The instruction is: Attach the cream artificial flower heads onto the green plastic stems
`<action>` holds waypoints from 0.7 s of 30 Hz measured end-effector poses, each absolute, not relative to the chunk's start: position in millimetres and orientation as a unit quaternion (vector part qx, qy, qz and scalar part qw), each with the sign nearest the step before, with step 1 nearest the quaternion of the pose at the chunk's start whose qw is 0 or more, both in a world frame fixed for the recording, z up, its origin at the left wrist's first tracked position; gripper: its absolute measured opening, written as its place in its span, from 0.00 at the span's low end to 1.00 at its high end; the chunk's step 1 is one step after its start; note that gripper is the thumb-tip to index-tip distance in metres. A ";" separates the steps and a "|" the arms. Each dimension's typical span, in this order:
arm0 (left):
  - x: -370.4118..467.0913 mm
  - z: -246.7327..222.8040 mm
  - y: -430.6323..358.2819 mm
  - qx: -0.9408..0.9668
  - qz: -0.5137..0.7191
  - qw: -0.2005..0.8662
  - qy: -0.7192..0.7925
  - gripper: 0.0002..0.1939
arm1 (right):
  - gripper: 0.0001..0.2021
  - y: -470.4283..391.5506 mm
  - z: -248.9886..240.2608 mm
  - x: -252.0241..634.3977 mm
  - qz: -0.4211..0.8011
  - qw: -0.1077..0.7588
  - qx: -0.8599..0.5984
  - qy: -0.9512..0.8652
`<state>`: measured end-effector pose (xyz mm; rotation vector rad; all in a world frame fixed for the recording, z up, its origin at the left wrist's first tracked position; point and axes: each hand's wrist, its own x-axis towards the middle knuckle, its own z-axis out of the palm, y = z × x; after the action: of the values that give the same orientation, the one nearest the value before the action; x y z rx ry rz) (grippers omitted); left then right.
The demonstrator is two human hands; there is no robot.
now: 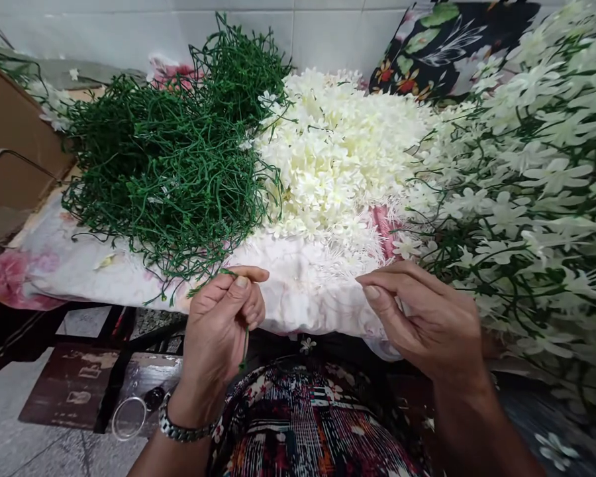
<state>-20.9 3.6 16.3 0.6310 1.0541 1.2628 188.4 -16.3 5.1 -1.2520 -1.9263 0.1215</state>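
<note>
My left hand (228, 308) is closed on a thin green plastic stem (246, 344), which hangs below the fist and also shows above the thumb. It is in front of a big tangled heap of green stems (169, 165). My right hand (417, 318) has thumb and index finger pinched together near the table's front edge. Whatever lies between those fingertips is too small to make out. Behind both hands is a pile of loose cream-white artificial petals (328, 159). Finished-looking white flower sprays with green stems (516, 218) crowd the right side, beside my right hand.
A flowered cloth (114, 265) covers the table. Cardboard (24, 132) stands at the left, and a dark floral cushion or cloth (451, 50) at the back right against the tiled wall (129, 33). Below at the left are brown boards (69, 384) and a clear ring (129, 417).
</note>
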 end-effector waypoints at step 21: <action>-42.6 5.4 -36.3 0.612 0.334 0.551 0.460 0.10 | 0.20 -82.4 -87.5 173.1 0.257 0.098 -0.483 -0.831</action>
<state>-42.6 -36.3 5.4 1.4471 1.0881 0.7892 173.1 -82.4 -87.5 -1.4298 -2.4602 0.7596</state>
